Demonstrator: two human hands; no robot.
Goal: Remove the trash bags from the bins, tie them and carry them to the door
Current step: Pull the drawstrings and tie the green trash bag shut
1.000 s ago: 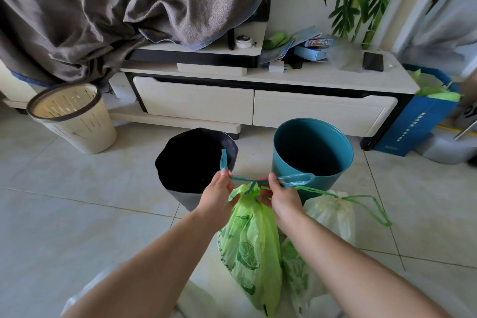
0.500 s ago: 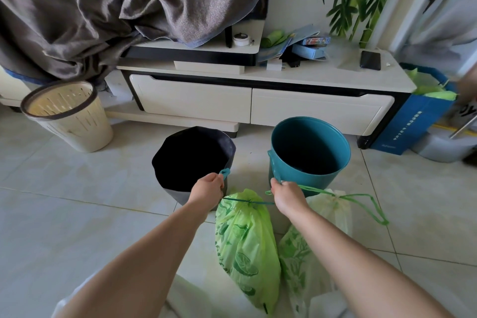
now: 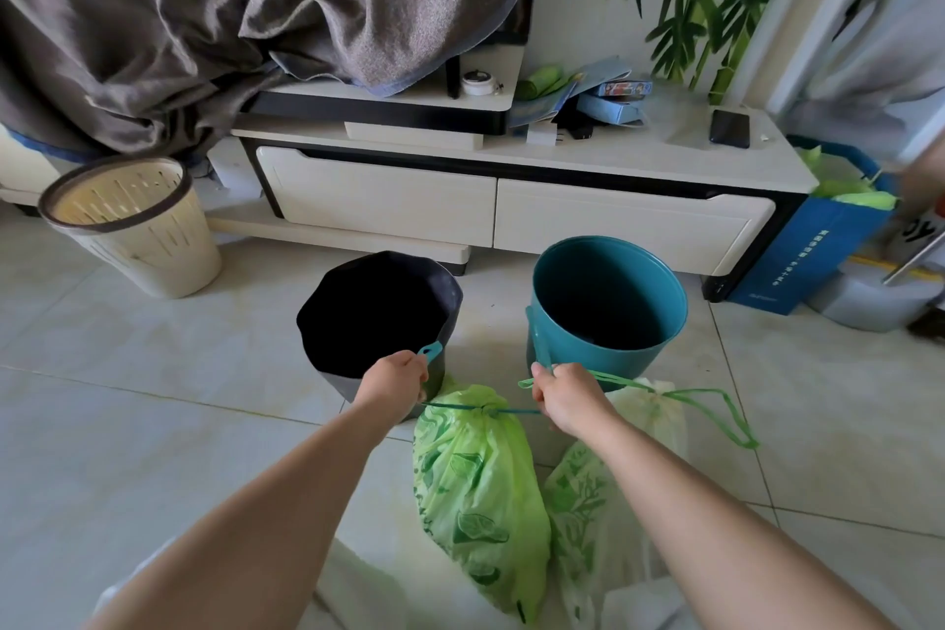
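Observation:
A green trash bag (image 3: 478, 496) with a leaf print lies on the floor tiles in front of me, its neck cinched by a teal drawstring (image 3: 455, 407) stretched taut sideways. My left hand (image 3: 396, 381) grips the drawstring's left end, and my right hand (image 3: 565, 394) grips the right end. A paler second bag (image 3: 603, 491) lies just to the right, its green drawstring loop (image 3: 726, 417) loose on the floor. Behind the bags stand a black bin (image 3: 376, 317) and a teal bin (image 3: 608, 302), both without bags.
A cream slotted basket (image 3: 133, 230) stands at the left. A low white TV cabinet (image 3: 511, 215) runs across the back, with a phone (image 3: 730, 128) and boxes on top and a grey cloth (image 3: 230, 10) draped above. A blue bag (image 3: 818, 246) stands at the right.
My hands have moved apart, left one leftward and right one rightward, pulling the drawstring tight. The bag's neck has closed into a knot and the bag has dropped lower.

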